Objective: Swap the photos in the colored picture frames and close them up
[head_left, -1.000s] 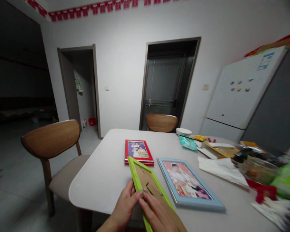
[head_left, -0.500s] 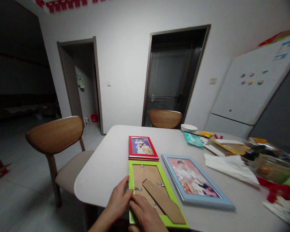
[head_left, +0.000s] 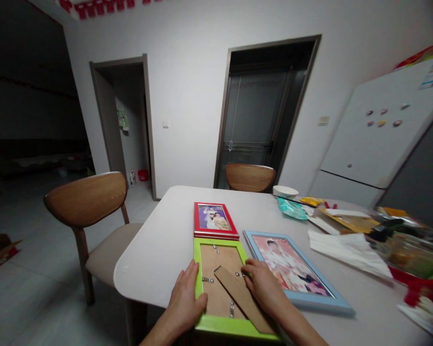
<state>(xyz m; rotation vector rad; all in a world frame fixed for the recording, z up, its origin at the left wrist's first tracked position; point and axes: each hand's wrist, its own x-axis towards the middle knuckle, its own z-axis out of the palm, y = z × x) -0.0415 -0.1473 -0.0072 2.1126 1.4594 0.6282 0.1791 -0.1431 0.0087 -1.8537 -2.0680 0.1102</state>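
A green picture frame [head_left: 197, 259] lies face down at the near edge of the table, its brown backboard [head_left: 220, 254] and folded stand [head_left: 238, 298] upward. Small metal clips [head_left: 208, 279] hold the board on its sides. My left hand [head_left: 185, 298] grips the frame's left side, thumb on top and fingers along the outer edge. Over the right side, my right hand [head_left: 263, 286] has its curled fingertips at the right-hand clip; the exact contact is partly hidden. A red picture frame [head_left: 216, 218] lies face up just beyond, and a blue picture frame [head_left: 296, 269] to the right.
White paper [head_left: 346, 247], a teal packet [head_left: 292, 209], a white bowl [head_left: 286, 191] and a clear plastic container [head_left: 411, 252] crowd the table's right side. Wooden chairs stand at the left [head_left: 90, 199] and far side [head_left: 250, 178]. The table's rounded corner [head_left: 120, 278] is left of my hands.
My right hand has moved from the lower left of the green frame to its right-hand clip. My left hand stays at the left edge, its fingers now lying along it.
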